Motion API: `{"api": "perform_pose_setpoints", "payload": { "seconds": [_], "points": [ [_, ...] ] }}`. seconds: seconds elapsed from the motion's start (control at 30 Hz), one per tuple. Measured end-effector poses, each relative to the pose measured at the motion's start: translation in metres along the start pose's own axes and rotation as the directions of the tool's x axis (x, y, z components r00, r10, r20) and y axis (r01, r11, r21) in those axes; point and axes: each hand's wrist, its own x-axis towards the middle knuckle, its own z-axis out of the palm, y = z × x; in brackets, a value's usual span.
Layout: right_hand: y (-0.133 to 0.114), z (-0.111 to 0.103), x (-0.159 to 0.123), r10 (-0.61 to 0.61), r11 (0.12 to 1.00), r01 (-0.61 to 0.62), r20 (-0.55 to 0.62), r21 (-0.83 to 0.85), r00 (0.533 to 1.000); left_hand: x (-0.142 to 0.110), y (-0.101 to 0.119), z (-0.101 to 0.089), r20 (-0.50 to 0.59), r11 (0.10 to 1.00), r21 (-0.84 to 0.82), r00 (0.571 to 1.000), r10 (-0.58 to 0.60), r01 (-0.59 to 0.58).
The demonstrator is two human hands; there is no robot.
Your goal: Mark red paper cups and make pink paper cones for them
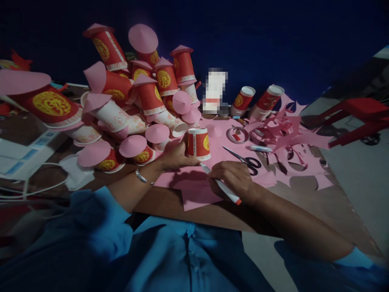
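- While the left hand (pixel 178 156) curls round the left side of a red paper cup (pixel 197 144), fingers behind and thumb low by its edge, the right hand (pixel 232 180) pinches a white marker (pixel 227 191) with an orange-red end.
- Red paper cup: near centre, on pink paper (pixel 199 196), looks mouth-down, yellow emblem facing right.
- Marker tip points at the cup's lower edge, next to the left thumb; can't tell if it touches.
- Pink paper lies on the brown counter (pixel 252 217), one corner reaching toward the near edge.
- Scissors (pixel 244 159) right of the cup, beyond the right hand, blades pointing away to the left.
- Tape roll (pixel 235 141) lies flat behind the scissors; capped tube (pixel 260 149) just beside them.
- Cut pink scraps (pixel 288 134) heaped on the right, round holes in some.
- Two more red cups at the back, one (pixel 243 99) left of the other (pixel 267 101), both tilted in view.
- Left side: crowded pile of cups with pink cone tops (pixel 148 95).
- White cable (pixel 45 166) far left; red stool (pixel 361 107) far right, off the counter.
- Silver bracelet (pixel 140 175) on left wrist.
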Motion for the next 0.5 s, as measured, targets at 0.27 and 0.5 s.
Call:
{"api": "perform_pose_setpoints", "payload": {
  "seconds": [0.27,0.5],
  "points": [
    [0.0014,-0.0005,0.0003,0.024,1.0,-0.023,0.032,-0.02,0.999,-0.0021,0.0067,0.0015,0.005,0.999,0.033,1.0,0.01,-0.01],
    [0.0018,0.0006,0.001,0.02,0.999,-0.018,0.039,-0.05,0.999,-0.0021,0.0054,0.0019,0.025,0.998,0.069,1.0,-0.007,0.005]
  ]
}}
